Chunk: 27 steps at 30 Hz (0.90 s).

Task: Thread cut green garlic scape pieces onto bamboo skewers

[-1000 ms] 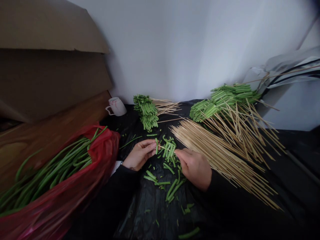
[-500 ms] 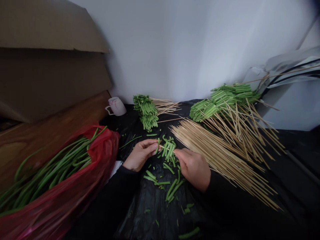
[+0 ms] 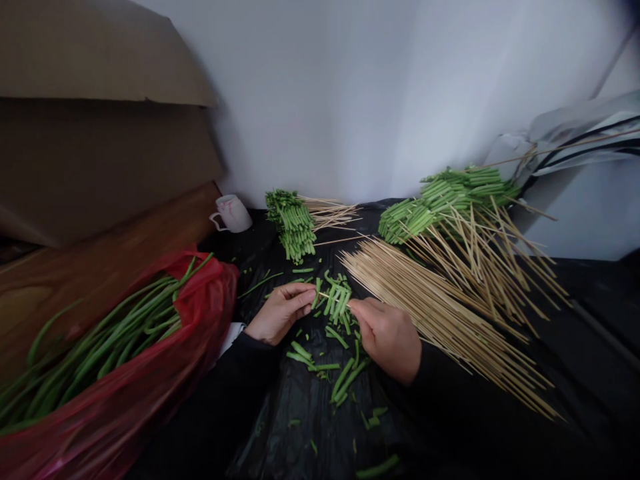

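Note:
Between thumb and fingers, my left hand pinches a short green bean piece at the tip of a thin wooden skewer. My right hand is closed around the skewer from the other side. A small pile of cut green pieces lies at the skewer, between the hands; whether any are threaded on it I cannot tell. More loose cut pieces are scattered on the black plastic sheet below the hands.
Bare skewers lie right of my right hand. Filled skewers are stacked at the back centre and back right. A red bag of long beans sits left, below a white mug and cardboard box.
My left fingers have shifted slightly on the bean piece at the skewer tip. My right hand has hardly moved.

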Each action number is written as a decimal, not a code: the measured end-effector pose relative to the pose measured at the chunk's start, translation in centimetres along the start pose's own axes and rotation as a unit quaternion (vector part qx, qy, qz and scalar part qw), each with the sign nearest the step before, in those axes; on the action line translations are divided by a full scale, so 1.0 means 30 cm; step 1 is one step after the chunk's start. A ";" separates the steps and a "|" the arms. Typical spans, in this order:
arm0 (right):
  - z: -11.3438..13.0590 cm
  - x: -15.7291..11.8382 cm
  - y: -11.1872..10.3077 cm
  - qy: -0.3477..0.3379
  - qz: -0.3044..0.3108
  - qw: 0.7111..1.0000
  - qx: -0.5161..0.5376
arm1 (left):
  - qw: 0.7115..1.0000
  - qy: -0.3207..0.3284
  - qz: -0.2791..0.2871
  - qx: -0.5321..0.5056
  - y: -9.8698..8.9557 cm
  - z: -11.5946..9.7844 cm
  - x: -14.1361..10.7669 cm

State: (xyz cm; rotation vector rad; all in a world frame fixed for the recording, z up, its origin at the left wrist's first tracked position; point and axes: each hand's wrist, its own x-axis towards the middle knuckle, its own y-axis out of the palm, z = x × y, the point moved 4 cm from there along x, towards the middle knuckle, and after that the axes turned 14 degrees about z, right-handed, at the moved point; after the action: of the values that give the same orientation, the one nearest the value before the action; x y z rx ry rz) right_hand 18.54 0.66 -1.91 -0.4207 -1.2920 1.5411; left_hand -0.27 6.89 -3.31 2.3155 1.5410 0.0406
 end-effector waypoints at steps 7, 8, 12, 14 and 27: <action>-0.003 -0.003 0.008 0.003 0.005 1.000 0.006 | 1.000 0.018 0.008 0.020 0.017 0.001 -0.001; -0.003 -0.003 0.009 0.002 0.003 1.000 0.008 | 1.000 0.019 0.012 0.021 0.020 0.002 -0.001; 0.002 -0.003 0.009 0.001 -0.004 1.000 0.007 | 0.999 0.014 0.015 0.026 0.027 0.011 -0.001; 0.006 -0.002 0.008 0.001 -0.005 1.000 0.003 | 1.000 0.005 0.017 0.025 0.031 0.021 -0.001; -0.029 0.010 -0.002 0.009 -0.012 0.999 0.032 | 0.962 0.090 -0.051 0.254 -0.040 -0.068 0.001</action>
State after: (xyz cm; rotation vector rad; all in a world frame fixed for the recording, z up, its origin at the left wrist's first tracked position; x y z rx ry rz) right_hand 19.13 1.36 -2.06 -0.3750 -1.2269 1.5505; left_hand -1.79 7.88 -1.77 2.6699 1.9462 -0.2013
